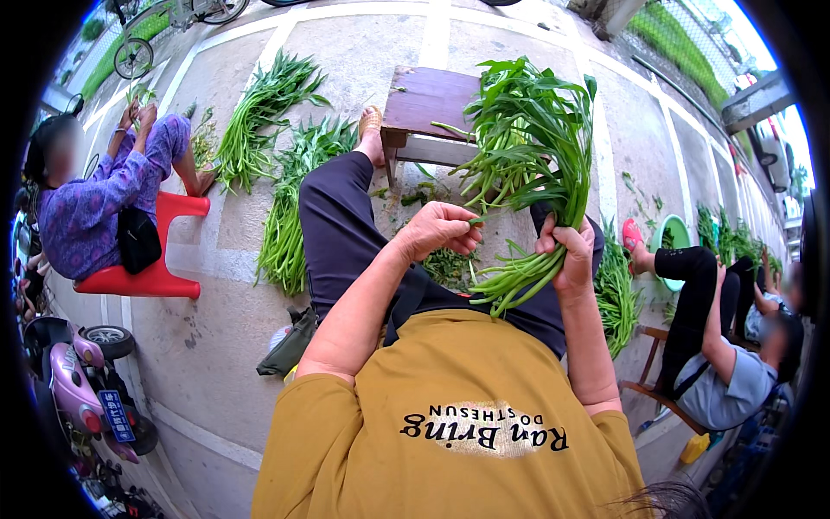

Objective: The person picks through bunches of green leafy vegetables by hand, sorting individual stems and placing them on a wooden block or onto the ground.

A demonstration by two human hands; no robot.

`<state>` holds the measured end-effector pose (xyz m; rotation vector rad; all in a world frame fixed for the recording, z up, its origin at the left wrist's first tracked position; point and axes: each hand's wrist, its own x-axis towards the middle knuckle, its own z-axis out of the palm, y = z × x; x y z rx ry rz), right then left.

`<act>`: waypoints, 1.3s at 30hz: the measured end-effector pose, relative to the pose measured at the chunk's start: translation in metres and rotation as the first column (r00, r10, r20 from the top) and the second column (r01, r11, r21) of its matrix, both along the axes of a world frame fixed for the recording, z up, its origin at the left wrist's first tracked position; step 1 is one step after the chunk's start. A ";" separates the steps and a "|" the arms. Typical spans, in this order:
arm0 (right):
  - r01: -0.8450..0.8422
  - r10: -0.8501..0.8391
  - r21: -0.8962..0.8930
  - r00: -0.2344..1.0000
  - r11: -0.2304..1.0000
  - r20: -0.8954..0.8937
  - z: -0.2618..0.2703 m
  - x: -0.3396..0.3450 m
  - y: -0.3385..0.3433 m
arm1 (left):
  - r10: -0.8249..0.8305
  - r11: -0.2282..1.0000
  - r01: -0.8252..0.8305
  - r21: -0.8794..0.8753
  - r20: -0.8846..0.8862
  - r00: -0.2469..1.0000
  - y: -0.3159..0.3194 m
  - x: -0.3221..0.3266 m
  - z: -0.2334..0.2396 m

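Note:
My right hand (pixel 574 254) grips a bunch of water spinach (pixel 563 139) around its stems. The leaves rise away from me and arch over, while the cut stem ends point back toward my lap. Left of the bunch, my left hand (pixel 441 230) pinches a small green leaf piece (pixel 477 221) between thumb and fingers. Beyond the bunch stands a low wooden stool (pixel 428 97), with more water spinach stems (pixel 502 165) at its right side, partly hidden by the held leaves. Torn leaves (pixel 447 267) lie on the ground between my legs.
Piles of greens (pixel 262 120) (pixel 292 214) lie at my left, another pile (pixel 616 292) at my right. A person sits on a red plastic stool (pixel 139 269) at left. Another sits at right near a green basin (pixel 674 243). A dark pouch (pixel 288 344) rests beside my left hip.

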<state>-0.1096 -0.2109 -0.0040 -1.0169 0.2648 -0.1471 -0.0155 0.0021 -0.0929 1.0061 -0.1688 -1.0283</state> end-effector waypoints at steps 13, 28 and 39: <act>0.022 -0.023 0.020 1.000 1.000 0.008 0.000 -0.002 0.000 | 0.328 0.803 -0.439 0.403 0.317 0.890 0.007 0.013 -0.040; 0.000 0.000 0.008 1.000 1.000 0.009 0.003 -0.002 0.002 | -0.047 0.995 0.032 0.096 0.166 0.985 -0.021 -0.009 -0.015; 0.000 0.000 0.021 1.000 1.000 0.010 0.000 -0.002 0.000 | 0.021 0.995 -0.015 -0.095 0.066 0.998 -0.022 -0.013 -0.009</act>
